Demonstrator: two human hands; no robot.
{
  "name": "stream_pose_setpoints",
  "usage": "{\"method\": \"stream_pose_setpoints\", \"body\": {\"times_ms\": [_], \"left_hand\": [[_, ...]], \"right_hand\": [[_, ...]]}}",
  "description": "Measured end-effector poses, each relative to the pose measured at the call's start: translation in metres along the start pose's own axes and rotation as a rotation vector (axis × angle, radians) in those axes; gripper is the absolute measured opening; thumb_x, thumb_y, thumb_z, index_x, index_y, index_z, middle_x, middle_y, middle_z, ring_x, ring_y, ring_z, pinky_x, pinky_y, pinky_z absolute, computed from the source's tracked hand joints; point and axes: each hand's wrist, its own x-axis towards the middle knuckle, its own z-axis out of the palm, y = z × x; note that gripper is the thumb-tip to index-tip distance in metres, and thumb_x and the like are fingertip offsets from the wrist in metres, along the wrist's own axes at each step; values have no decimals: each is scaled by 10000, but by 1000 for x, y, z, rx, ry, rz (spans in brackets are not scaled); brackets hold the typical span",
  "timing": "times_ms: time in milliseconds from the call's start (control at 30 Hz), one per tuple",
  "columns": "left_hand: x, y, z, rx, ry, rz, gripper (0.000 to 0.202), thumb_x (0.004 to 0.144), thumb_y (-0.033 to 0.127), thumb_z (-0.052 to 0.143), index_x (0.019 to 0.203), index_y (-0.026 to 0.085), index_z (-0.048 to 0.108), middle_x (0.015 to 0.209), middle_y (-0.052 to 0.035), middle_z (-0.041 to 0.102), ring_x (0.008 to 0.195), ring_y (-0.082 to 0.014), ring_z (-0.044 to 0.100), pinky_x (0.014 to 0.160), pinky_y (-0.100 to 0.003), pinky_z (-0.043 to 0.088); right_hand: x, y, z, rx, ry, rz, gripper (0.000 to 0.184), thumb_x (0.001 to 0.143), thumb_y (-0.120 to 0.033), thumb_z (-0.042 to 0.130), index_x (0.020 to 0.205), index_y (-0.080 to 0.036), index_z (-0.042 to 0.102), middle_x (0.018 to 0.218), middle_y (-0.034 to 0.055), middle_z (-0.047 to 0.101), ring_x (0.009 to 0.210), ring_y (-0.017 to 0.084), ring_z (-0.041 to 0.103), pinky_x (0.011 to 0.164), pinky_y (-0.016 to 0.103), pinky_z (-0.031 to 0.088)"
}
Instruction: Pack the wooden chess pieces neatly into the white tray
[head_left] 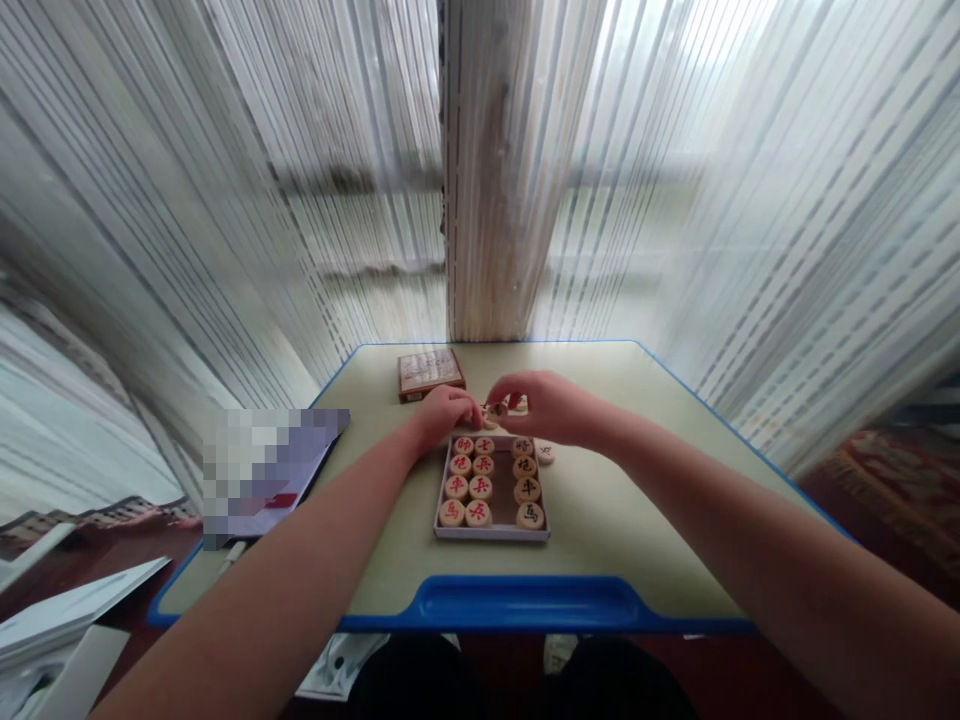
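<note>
A shallow tray (491, 535) of round wooden Chinese chess pieces lies before me. Two columns of red-marked pieces (480, 487) fill its left side. One column of black-marked pieces (528, 489) lines the right, with a bare strip between. Beyond the tray's far edge, my right hand (546, 405) pinches a Chinese chess piece (496, 410) between thumb and fingers. My left hand (448, 414) is at the far left corner with fingers curled together beside loose pieces; whatever they hold is hidden. A loose piece (546, 453) lies right of the tray, under my right wrist.
A brown patterned box (430, 374) sits farther back, left of centre. A tablet-like device (292, 480), partly blurred out, lies at the table's left edge. The pale table (637, 540) has a blue rim and a blue front trough (529, 603). Sheer curtains hang behind.
</note>
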Motion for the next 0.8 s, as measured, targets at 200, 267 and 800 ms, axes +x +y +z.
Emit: {"method": "stream_pose_setpoints", "body": {"times_ms": [200,267,800], "left_hand": [[-8,11,2,-41,-2,35,218,578,188,493,615,131,700,587,-16,633,615,-135,527,624,-245,427],[-10,16,3,-35,0,85,215,594,194,515,655,134,713,646,-19,662,681,-143,557,673,-243,439],[-9,17,9,-118,-29,-28,190,551,223,501,546,125,663,437,25,500,457,-77,368,468,-224,279]], "right_hand": [[-25,2,11,123,47,21,262,653,-157,675,909,-186,630,906,20,685,753,129,582,664,242,469],[-25,9,14,136,70,32,279,645,-165,682,918,-182,627,910,24,682,759,132,576,667,248,465],[-24,1,23,-47,-66,37,322,632,-121,598,931,-196,692,863,38,673,844,189,570,749,293,443]]}}
